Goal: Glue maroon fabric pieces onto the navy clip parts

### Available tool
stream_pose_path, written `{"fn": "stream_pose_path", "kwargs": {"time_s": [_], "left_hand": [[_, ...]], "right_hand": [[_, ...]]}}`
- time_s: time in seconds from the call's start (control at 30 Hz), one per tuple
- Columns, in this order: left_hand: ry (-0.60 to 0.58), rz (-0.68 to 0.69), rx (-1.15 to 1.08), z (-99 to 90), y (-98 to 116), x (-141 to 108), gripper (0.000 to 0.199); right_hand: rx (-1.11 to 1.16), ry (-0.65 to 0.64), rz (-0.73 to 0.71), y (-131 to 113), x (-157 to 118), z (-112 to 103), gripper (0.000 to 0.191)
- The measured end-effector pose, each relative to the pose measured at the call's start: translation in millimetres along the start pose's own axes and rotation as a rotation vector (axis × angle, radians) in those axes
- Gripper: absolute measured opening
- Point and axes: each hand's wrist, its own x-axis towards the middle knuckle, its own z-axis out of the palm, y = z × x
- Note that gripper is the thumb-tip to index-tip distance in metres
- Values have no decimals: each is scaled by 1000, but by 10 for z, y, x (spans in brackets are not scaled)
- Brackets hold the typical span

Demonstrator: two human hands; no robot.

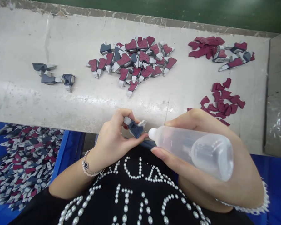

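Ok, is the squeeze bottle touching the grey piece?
Apart: the head view shows the squeeze bottle with its white tip just beyond the grey piece, a small gap between them.

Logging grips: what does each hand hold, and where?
Left hand: blue-grey moulded part, pinched mid-body. Right hand: translucent squeeze bottle, gripped around its body.

Translucent plastic squeeze bottle (192, 153), matt plastic part (135, 129), scuffed white bench (49, 103)

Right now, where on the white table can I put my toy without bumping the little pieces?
The white table shows bare between the grey parts and the big red-and-grey pile, and between that pile and the red pieces. It's crowded in the pile and the blue bin.
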Motion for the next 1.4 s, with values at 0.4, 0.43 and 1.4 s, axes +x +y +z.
{"fn": "stream_pose_path", "kwargs": {"time_s": [0.4, 0.43, 1.4], "left_hand": [[-37, -109, -359, -27, -126, 23, 57], [-48, -127, -372, -37, -137, 29, 56], [-245, -233, -281, 30, -314, 67, 23]], "right_hand": [[215, 147, -63, 296, 0, -143, 53], [273, 96, -78, 365, 23, -150, 56], [-393, 332, 612, 1553, 105, -694, 30]]}}
